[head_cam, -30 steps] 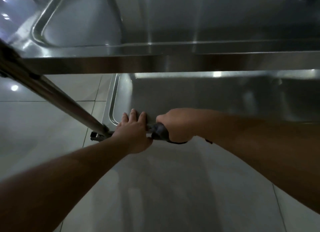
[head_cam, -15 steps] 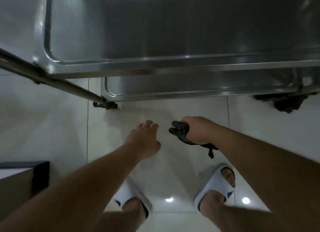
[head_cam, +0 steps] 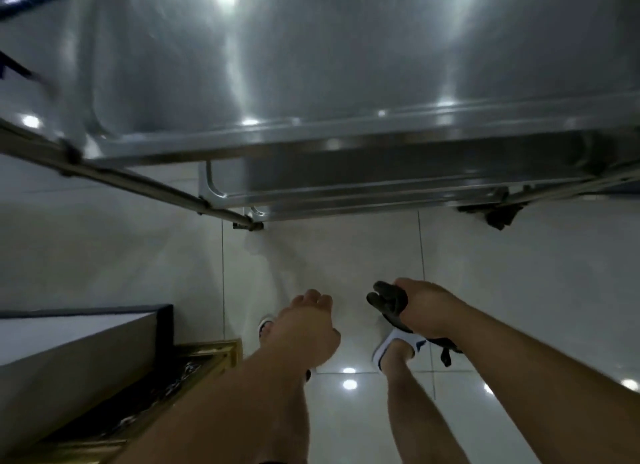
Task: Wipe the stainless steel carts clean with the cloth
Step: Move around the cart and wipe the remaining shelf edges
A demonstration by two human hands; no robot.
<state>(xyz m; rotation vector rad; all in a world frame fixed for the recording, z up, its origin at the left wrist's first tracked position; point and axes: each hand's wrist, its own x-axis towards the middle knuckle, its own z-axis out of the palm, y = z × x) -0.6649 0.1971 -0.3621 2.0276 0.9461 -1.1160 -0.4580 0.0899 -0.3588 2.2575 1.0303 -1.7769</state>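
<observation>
Head view puts your right hand [head_cam: 424, 308] low and right of centre, its grip clenched round the dark cloth [head_cam: 388, 302]. One bunched end sticks out toward the middle of the frame, and a thin tail hangs below your wrist. Holding it wadded like that looks meant to keep a firm pad ready for rubbing. Your left hand [head_cam: 308, 328] hangs just beside it, fingers loosely curled and grasping nothing, probably free to steady the frame. Neither hand touches the cart [head_cam: 311, 65], which fills the upper half of the frame, well apart from both. Its top shelf is brushed steel with bright light streaks and a raised rim along the near edge. A lower shelf [head_cam: 346, 183] shows beneath, and a dark caster [head_cam: 498, 216] sits at right on the pale tiled floor [head_cam: 138, 249]. Motion blur hides any smears, so you cannot tell which parts are clean.
</observation>
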